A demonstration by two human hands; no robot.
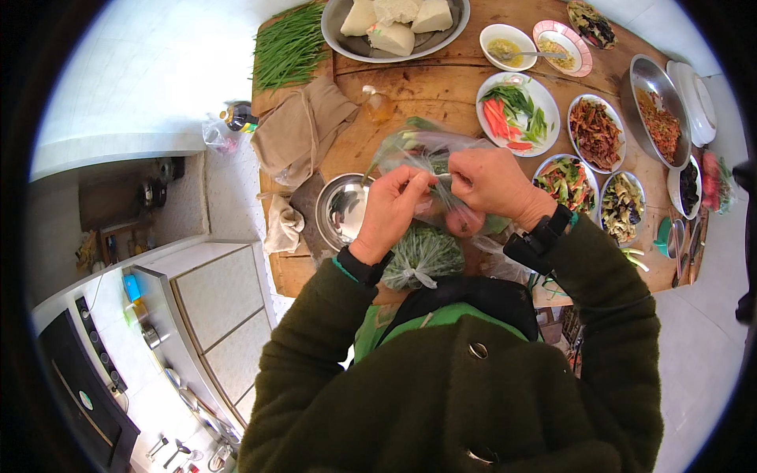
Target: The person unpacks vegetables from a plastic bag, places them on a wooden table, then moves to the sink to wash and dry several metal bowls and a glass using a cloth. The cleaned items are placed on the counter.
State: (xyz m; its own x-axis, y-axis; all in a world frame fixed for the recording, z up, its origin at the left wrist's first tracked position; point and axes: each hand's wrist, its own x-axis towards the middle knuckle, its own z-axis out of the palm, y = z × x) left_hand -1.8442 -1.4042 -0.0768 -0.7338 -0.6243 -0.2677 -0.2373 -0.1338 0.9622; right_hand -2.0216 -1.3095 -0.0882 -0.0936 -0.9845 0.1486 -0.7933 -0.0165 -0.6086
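Observation:
Both hands grip the gathered neck of a clear plastic bag (440,145) with vegetables inside it. My left hand (393,204) pinches the plastic between thumb and forefinger. Close by on the other side, my right hand (494,180) is curled around another part of the film. A round reddish vegetable (464,222) shows through the plastic below my right hand. In front of my body rests a tied clear bag of green leaves (423,257). To the left of my left hand is a shiny steel bowl (343,207).
A plate of cut vegetables (550,97) and several dishes of cooked food stand to the right. Steamed buns fill a metal basin (326,32) at the back, beside green chives (290,44). A brown cloth (307,127) lies left. Knives (698,248) lie near the right edge.

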